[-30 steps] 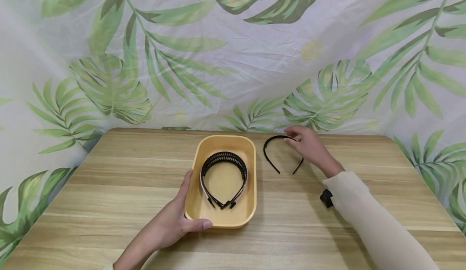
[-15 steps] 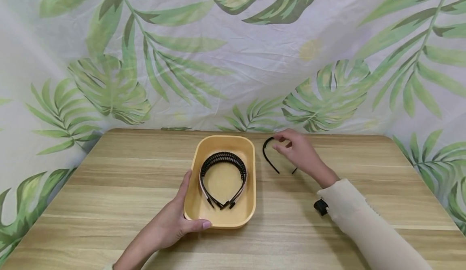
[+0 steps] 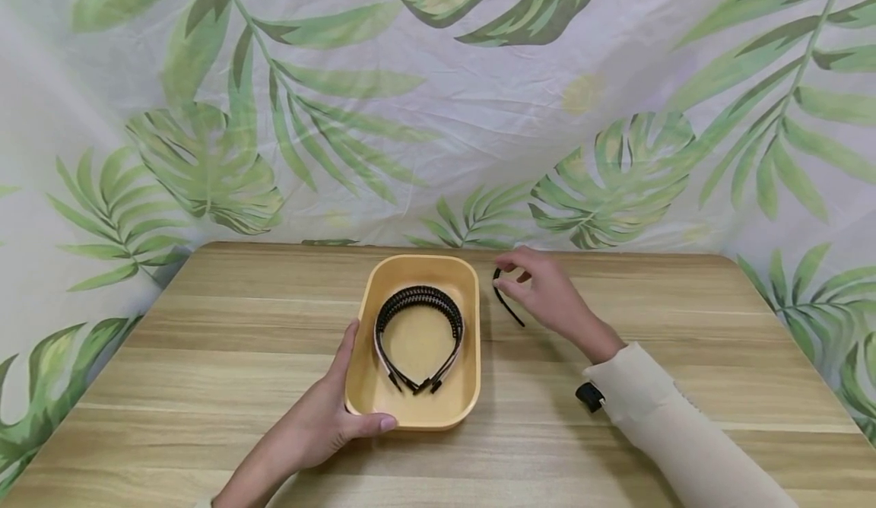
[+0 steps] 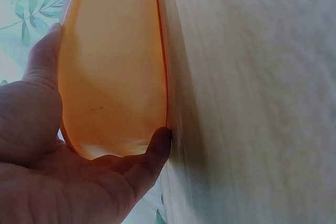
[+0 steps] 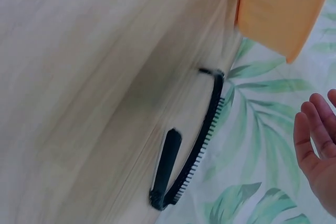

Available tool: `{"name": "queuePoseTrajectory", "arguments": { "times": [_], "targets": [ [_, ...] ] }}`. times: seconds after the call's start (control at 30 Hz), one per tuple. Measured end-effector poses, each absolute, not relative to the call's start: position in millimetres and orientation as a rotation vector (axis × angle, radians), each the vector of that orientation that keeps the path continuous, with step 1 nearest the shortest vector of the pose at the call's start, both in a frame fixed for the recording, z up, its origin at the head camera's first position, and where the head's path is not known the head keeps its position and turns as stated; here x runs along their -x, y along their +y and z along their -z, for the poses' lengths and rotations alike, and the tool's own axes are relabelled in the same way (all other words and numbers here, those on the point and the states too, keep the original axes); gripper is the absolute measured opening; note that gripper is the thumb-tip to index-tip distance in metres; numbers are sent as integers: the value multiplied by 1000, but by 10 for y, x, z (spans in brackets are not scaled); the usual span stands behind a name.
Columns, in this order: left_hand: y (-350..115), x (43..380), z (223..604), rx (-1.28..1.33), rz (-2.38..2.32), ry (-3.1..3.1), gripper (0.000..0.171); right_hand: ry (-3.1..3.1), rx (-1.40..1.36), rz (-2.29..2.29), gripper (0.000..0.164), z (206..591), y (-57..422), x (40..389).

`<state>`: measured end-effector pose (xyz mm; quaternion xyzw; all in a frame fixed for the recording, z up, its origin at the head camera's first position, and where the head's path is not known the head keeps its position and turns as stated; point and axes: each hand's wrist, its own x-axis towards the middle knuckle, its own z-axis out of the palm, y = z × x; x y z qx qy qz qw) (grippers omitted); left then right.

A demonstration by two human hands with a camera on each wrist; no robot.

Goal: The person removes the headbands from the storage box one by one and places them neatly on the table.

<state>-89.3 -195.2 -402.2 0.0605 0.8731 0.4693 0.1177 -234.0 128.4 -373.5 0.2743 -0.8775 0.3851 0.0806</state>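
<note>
My left hand (image 3: 326, 415) grips a yellow plastic container (image 3: 475, 295) at its near left corner, thumb along the near rim. The container stands upright on the table. Black toothed headbands (image 3: 420, 295) lie stacked inside it, their ends crossing at the near side. To the container's right, a single black headband (image 3: 509, 311) lies on the table, largely hidden in the head view by my right hand (image 3: 542, 289). The right wrist view shows that headband (image 5: 198, 156) with its row of teeth, apart from my right hand (image 5: 319, 145), whose fingers are loosely bent and hold nothing.
The wood-grain table (image 3: 205, 356) ends at the back against a leaf-patterned cloth (image 3: 465, 150). A small black device (image 3: 590, 397) sits on the right wrist, by the cuff of the beige sleeve (image 3: 674, 432).
My right hand has moved left across the headband on the table, toward the container, covering more of it in the head view. The left hand and container stay in place.
</note>
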Motion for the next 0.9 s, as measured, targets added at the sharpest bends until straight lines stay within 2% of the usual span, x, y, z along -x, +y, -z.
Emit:
{"name": "queuePoseTrajectory", "arguments": {
  "times": [0.9],
  "targets": [
    [-1969, 909, 4038, -231, -1393, 2573, 137, -2552, -1028, -1336, 32, 3751, 817, 2222]
  ]
}}
